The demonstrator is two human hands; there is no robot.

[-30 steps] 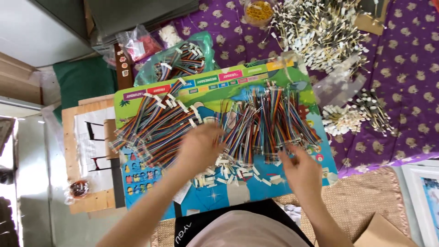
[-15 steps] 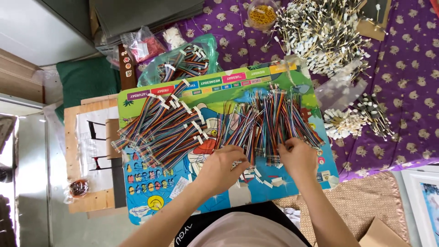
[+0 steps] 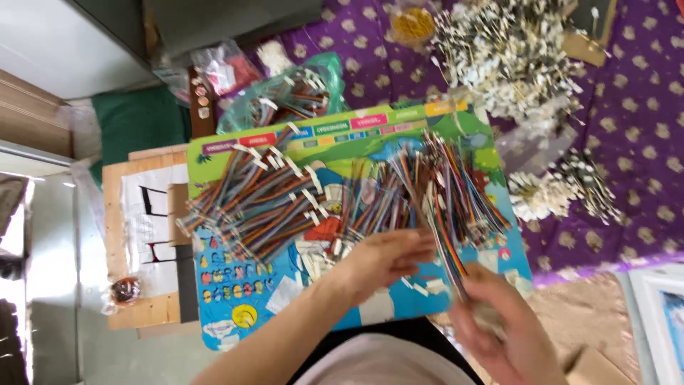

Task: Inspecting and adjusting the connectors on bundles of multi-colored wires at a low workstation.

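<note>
A colourful picture board (image 3: 235, 314) lies on the floor with several bundles of multicoloured ribbon cables (image 3: 263, 203) spread over it. More loose cables (image 3: 456, 185) fan out at its right. My right hand (image 3: 502, 324) grips the near end of a thin strip of coloured cable (image 3: 445, 242) that rises up and to the left from it. My left hand (image 3: 381, 260) rests beside that strip with its fingers touching it, over the small white connector pieces (image 3: 420, 285) on the board.
A purple patterned cloth (image 3: 634, 142) holds a large heap of white-tipped wires (image 3: 513, 50) and a smaller heap (image 3: 563, 189). A green plastic bag (image 3: 285, 100) with more cables lies behind the board. A wooden board (image 3: 135, 235) sits at the left.
My right hand has pulled back toward me with a strip of cable in it. My left hand has moved right to meet the strip. The view has tilted.
</note>
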